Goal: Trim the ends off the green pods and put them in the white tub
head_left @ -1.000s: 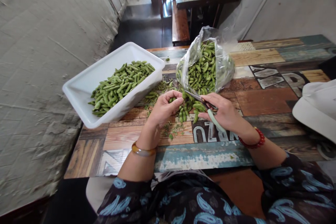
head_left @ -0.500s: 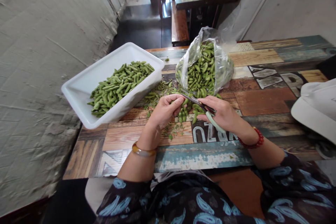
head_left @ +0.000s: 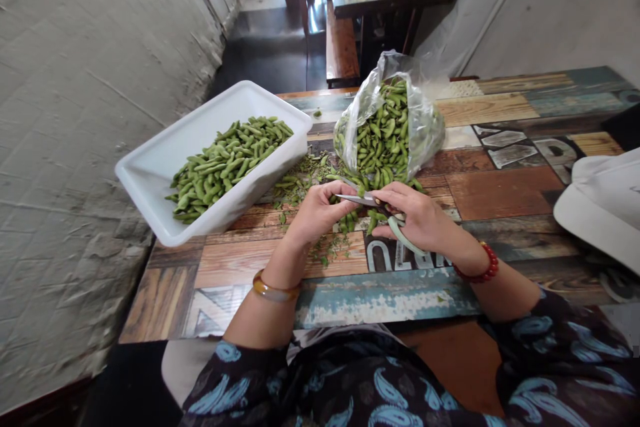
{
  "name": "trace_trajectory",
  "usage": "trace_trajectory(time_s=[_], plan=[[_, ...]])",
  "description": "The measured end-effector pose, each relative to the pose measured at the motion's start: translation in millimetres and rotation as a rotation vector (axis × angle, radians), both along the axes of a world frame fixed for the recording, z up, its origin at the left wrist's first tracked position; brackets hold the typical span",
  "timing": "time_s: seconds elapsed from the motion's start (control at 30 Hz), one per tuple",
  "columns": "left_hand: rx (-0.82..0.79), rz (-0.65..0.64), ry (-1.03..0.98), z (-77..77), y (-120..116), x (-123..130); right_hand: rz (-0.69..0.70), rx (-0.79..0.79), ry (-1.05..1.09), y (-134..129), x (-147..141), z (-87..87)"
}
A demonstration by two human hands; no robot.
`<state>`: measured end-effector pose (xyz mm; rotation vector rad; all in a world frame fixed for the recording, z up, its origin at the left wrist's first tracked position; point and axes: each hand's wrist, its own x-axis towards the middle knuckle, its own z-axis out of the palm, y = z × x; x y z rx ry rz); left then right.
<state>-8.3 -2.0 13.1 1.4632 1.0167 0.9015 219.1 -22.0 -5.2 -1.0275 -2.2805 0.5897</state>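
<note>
My right hand [head_left: 420, 217] is wrapped round a pair of scissors [head_left: 397, 230] with pale green handles; the blades are parted and point left. Close to the blades, my left hand [head_left: 320, 210] pinches a green soybean pod [head_left: 361, 191], whose end shows at the fingertips. Below and between the hands, more loose pods [head_left: 375, 219] lie on the table. Just beyond them a clear plastic bag [head_left: 425, 127] lies with its mouth towards me, full of pods. On the left stands a white plastic tub [head_left: 250, 95], partly filled with soybean pods [head_left: 230, 163].
Green trimmings [head_left: 305, 177] are scattered over the patchwork-patterned table [head_left: 240, 260] between tub and bag. A white cap [head_left: 600, 197] rests at the right edge. A rough wall [head_left: 100, 67] runs along the left. Beyond are another table [head_left: 350, 3] and a bench [head_left: 343, 47].
The scissor blades have spread apart and turned slightly. A pod end now shows by my left fingertips, and that hand has shifted a little to the right.
</note>
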Motion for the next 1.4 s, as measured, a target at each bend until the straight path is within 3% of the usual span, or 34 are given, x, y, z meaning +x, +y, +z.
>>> trace_trajectory(time_s=[0.63, 0.87, 0.97, 1.17, 1.4], plan=[[-0.188, 0.041, -0.203, -3.7, -1, 3, 0.024, 0.058, -0.011, -4, -1, 2.7], [-0.316, 0.108, -0.479, -6.4, 3, 3, -0.156, 0.147, 0.031, 1, 1, -0.4], [-0.327, 0.121, -0.55, -6.8, 5, 2, -0.173, 0.145, 0.037, 2, 1, -1.6], [-0.342, 0.168, -0.518, -8.4, 5, 2, -0.103, 0.096, 0.018, -1, -4, -2.2], [-0.281, 0.071, -0.425, -7.2, -1, 11, -0.101, 0.114, -0.02, -2, -5, 1.0]])
